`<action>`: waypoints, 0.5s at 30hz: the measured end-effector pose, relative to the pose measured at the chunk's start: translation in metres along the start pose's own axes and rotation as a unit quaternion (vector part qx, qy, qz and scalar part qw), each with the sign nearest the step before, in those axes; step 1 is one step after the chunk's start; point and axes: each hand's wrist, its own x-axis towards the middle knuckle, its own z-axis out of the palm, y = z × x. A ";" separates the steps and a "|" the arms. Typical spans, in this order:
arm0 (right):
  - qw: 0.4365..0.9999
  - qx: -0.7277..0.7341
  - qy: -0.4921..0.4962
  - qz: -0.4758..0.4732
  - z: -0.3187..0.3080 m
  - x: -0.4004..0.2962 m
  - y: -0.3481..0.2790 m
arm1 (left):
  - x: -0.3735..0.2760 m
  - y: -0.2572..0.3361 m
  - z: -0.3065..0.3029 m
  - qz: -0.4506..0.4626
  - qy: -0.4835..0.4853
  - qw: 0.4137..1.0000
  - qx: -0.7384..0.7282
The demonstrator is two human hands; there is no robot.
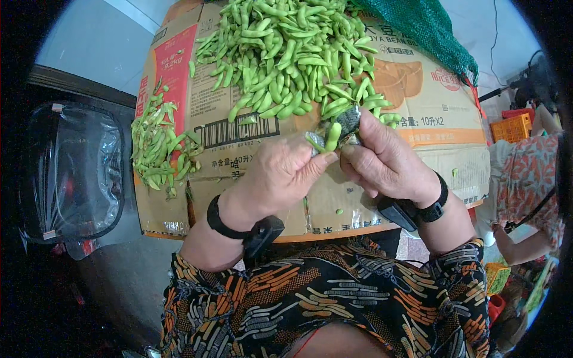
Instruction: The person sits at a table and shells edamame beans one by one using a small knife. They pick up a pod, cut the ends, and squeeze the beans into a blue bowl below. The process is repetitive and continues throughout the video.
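Observation:
My left hand (286,168) pinches a plump green soybean pod (332,136) between thumb and fingers, over the front part of the cardboard. Close against it is my right hand (380,154), fingers curled in. Dark grey, shiny wrapping (349,121) shows at the fingertips where the hands meet; whether it covers a finger or is a held piece is unclear. What the right fingers grip is hidden. Just beyond the hands lies a large heap of green soybean pods (286,53). A smaller pile of flatter, partly browned pods and scraps (156,143) lies at the left.
Flattened printed cardboard (250,192) covers the work surface. A green mesh bag (425,36) drapes over its far right corner. To the left stands a dark-rimmed, clear plastic-covered item (74,170). At right are another person (523,179) and an orange crate (512,127).

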 end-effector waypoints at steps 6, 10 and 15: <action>0.997 0.077 -0.024 0.020 -0.001 0.002 0.000 | 0.002 0.005 -0.002 0.030 -0.002 0.995 0.096; 0.982 0.162 -0.075 -0.064 -0.001 -0.001 0.009 | 0.001 0.012 -0.001 -0.101 -0.028 0.962 -0.253; 0.957 0.274 -0.090 -0.020 0.002 -0.009 -0.002 | -0.009 0.019 -0.008 -0.348 -0.098 0.731 -0.579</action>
